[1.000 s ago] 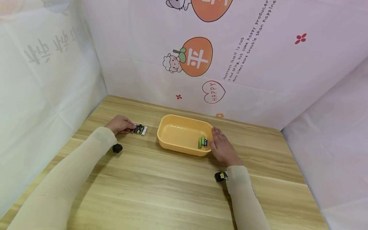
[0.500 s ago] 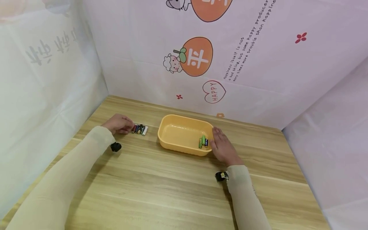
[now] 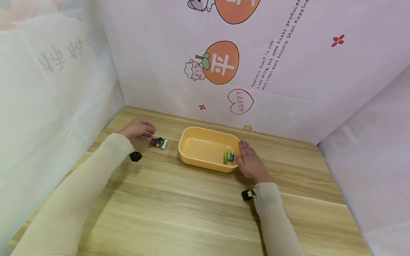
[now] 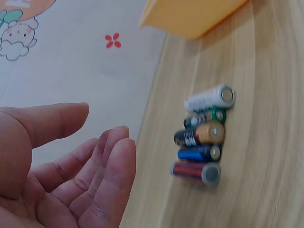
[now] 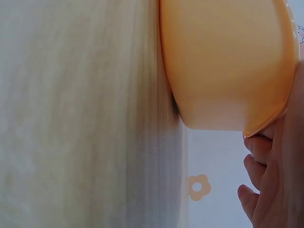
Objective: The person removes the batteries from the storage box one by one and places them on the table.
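Observation:
My left hand point(image 3: 138, 129) hovers beside a row of several batteries, with thumb and fingers apart and nothing between them. In the left wrist view the row runs from a white battery point(image 4: 210, 98) through a green one point(image 4: 209, 117), a black and gold one point(image 4: 199, 134) and a blue one point(image 4: 200, 153) to a red one point(image 4: 195, 172). Against the right end of a yellow plastic basin point(image 3: 192, 160) rests my right hand point(image 3: 253, 162), its fingers extended along the rim. Inside the basin, near that end, lie two green batteries point(image 3: 229, 155) and a dark blue battery point(image 3: 232, 158).
A wood-grain table point(image 3: 179, 206) carries everything. Behind it hangs a white printed sheet point(image 3: 153, 71), with more sheeting point(image 3: 48, 106) on the left and right sides. A black wrist camera point(image 3: 136, 156) sits at my left wrist, another point(image 3: 247, 195) at my right.
My left hand has drawn back from the left end of the battery row and lifted, leaving the red battery in plain sight. The right hand stays at the basin.

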The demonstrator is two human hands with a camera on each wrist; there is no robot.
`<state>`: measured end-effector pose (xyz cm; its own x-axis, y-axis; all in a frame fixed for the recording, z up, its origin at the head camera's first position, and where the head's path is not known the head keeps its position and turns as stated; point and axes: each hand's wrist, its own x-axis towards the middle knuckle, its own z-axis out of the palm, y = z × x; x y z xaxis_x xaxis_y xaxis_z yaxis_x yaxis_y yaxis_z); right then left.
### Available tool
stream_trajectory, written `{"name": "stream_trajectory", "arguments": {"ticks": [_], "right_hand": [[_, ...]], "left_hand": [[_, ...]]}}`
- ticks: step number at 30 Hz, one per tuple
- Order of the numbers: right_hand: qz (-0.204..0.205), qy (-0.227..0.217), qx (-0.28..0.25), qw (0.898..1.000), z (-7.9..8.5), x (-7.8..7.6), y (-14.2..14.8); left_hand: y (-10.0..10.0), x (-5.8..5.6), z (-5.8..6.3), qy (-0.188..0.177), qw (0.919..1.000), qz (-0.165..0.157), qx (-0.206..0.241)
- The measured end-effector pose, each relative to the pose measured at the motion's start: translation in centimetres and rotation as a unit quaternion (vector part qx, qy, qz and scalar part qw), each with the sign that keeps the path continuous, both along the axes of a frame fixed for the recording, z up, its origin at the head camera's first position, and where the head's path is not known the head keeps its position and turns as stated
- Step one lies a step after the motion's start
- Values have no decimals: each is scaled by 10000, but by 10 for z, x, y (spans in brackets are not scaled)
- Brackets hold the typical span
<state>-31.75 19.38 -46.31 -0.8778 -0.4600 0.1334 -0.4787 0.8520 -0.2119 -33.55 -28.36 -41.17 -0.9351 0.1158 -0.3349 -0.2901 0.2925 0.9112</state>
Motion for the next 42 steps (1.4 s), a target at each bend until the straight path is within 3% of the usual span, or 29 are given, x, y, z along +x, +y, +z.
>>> {"name": "stream_trajectory", "arguments": {"ticks": [22, 29, 34, 42], "right_hand": [[-30, -86, 10, 10000, 0, -1, 0], [-29, -28, -27, 10000, 0, -1, 0], [-16, -81, -44, 10000, 1, -1, 0], [-44, -104, 38, 9999, 1, 1, 0]], "left_hand": [[68, -19, 23, 243, 9991, -336, 61], [92, -25, 21, 322, 9975, -615, 142], [103, -29, 18, 221, 9969, -646, 403], [121, -28, 17, 248, 9950, -832, 500]]}}
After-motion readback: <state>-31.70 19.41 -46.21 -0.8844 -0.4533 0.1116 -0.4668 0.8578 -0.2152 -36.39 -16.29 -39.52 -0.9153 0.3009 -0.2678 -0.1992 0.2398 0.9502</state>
